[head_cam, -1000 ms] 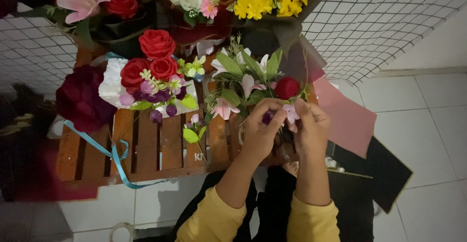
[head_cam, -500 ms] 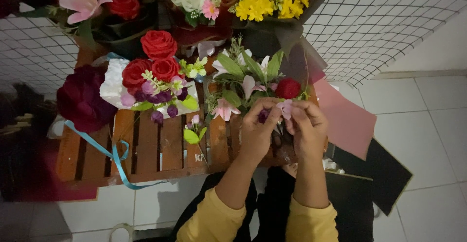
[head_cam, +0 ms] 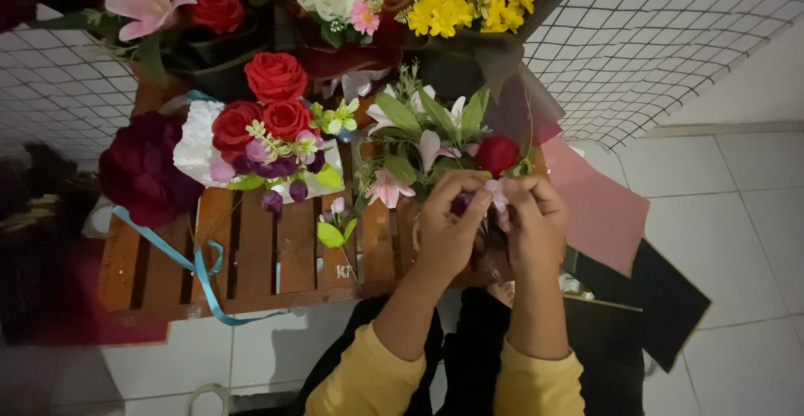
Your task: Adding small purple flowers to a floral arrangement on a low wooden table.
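- A small pale pink blossom (head_cam: 500, 188) is being pinched between the fingertips of both hands, just in front of a bouquet of lilies and greenery (head_cam: 427, 136) on the slatted wooden worktop (head_cam: 276, 257).
- The left hand (head_cam: 448, 228) is gripping it from one side and also covering a dark purple bud (head_cam: 461, 205); the right hand (head_cam: 532, 223) is gripping from the other, seemingly to steady the bloom against the bouquet.
- A cluster of red roses (head_cam: 268, 110) is sitting to the left beside a dark maroon bloom (head_cam: 138, 169).
- A blue ribbon (head_cam: 197, 269) is trailing over the edge.
- Pink paper (head_cam: 599, 207) is lying at right.
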